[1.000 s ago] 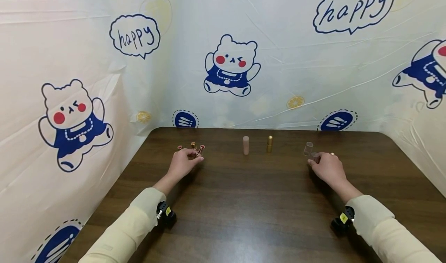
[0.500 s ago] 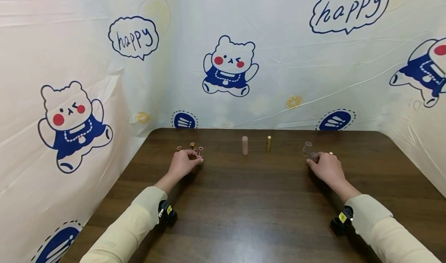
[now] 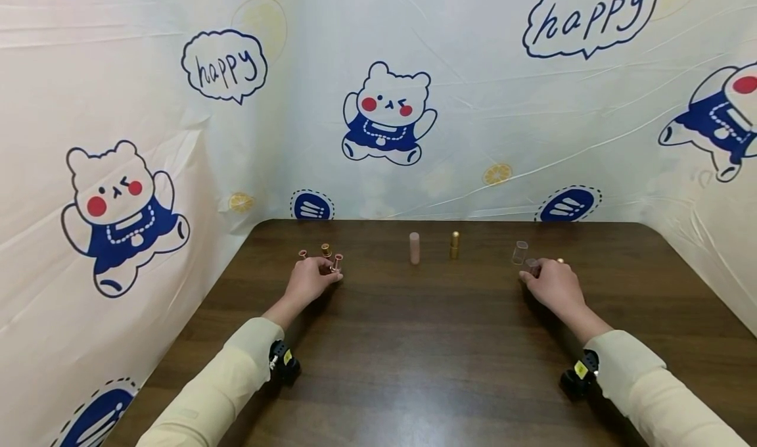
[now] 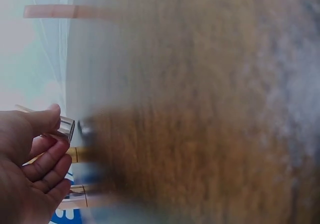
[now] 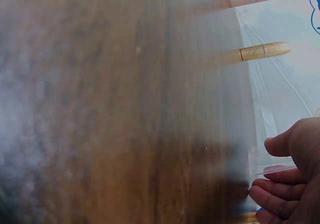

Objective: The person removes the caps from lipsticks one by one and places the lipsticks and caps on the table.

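At the table's left, my left hand [image 3: 305, 281] pinches a small shiny rose-gold tube, like a lipstick base [image 3: 338, 261], between thumb and index finger. The left wrist view shows that tube [image 4: 66, 128] with its metallic end past the fingertips. Just behind the hand stand a gold-topped tube [image 3: 326, 250] and another rose-gold one [image 3: 303, 254], both partly hidden. On the right, my right hand [image 3: 554, 282] holds a clear cap [image 3: 532, 267] between thumb and fingers; it is faint in the right wrist view. Another clear cap [image 3: 520, 252] stands just beyond it.
A pink tube [image 3: 414, 248] and a gold bullet-shaped tube [image 3: 454, 245] stand upright at the back middle of the brown table [image 3: 378, 342]. A gold tip [image 3: 560, 260] shows behind my right hand. A printed cloth [image 3: 473, 105] hangs behind the table.
The tube in my left hand has come from a lean to nearly upright and slightly lower. My right hand has hardly moved. The head view has shifted a little.
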The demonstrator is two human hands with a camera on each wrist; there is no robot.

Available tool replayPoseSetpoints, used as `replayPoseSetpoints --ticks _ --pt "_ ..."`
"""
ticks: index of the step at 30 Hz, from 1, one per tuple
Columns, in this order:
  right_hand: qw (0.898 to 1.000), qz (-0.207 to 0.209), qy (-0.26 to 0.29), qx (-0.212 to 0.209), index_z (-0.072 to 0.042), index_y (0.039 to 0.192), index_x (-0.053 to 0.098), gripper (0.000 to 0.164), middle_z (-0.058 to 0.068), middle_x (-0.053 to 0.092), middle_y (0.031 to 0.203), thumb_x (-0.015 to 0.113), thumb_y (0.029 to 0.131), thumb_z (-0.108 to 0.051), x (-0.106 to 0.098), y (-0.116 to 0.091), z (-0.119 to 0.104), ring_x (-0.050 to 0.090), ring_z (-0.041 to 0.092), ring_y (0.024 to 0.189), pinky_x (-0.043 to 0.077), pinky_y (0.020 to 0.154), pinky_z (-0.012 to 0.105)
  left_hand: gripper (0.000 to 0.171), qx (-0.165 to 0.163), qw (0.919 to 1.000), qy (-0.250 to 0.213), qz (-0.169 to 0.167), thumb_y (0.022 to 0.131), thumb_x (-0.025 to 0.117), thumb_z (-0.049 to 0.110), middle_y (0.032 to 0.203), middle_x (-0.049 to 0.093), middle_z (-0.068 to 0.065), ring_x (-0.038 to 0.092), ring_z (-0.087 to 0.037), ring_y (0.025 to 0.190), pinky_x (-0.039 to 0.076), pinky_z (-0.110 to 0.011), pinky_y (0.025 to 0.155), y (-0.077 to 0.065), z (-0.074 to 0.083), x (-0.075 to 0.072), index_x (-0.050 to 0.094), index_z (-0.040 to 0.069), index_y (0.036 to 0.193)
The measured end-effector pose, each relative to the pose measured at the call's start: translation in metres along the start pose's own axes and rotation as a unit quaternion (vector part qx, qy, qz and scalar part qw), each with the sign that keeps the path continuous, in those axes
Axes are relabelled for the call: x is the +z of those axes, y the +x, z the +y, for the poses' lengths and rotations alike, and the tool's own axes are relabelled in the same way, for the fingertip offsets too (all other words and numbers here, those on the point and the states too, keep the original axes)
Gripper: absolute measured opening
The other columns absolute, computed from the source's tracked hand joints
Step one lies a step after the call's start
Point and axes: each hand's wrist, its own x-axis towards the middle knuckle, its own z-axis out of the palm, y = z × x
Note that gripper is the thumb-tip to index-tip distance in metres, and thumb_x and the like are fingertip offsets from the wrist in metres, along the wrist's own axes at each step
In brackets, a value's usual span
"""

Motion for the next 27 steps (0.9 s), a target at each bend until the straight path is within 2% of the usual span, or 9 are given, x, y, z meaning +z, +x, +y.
replayPoseSetpoints --ticks 10,16,27 --pt "1.000 -0.001 0.003 0.002 0.004 0.084 0.065 0.026 0.012 0.064 0.073 0.065 0.092 -0.021 -0.0004 -0.0012 -0.0020 0.054 0.024 0.060 0.044 0.056 0.043 0.022 -0.002 1.0000 -0.006 0.002 0.083 0.079 0.023 0.084 0.071 -0.005 0.065 -0.021 0.081 0.050 -0.043 0.077 -0.0014 -0.0020 0.0033 0.074 0.005 0.095" --pt "1.000 0.001 0.003 0.003 0.003 0.082 0.065 0.026 0.010 0.063 0.070 0.065 0.092 -0.021 -0.0012 -0.0011 -0.0022 0.053 0.024 0.059 0.044 0.055 0.042 0.021 -0.009 1.0000 0.002 0.001 0.083 0.079 0.024 0.084 0.071 -0.005 0.065 -0.023 0.082 0.050 -0.045 0.079 -0.0021 -0.0022 0.0023 0.073 0.006 0.089" --pt "1.000 -0.003 -0.001 0.008 0.003 0.081 0.066 0.029 0.010 0.061 0.068 0.066 0.092 -0.023 -0.0002 -0.0014 -0.0012 0.051 0.025 0.059 0.043 0.055 0.041 0.021 -0.012 0.9998 0.015 -0.007 0.083 0.079 0.027 0.076 0.067 -0.002 0.058 -0.021 0.072 0.048 -0.042 0.072 -0.0029 -0.0040 0.0013 0.071 0.008 0.084"
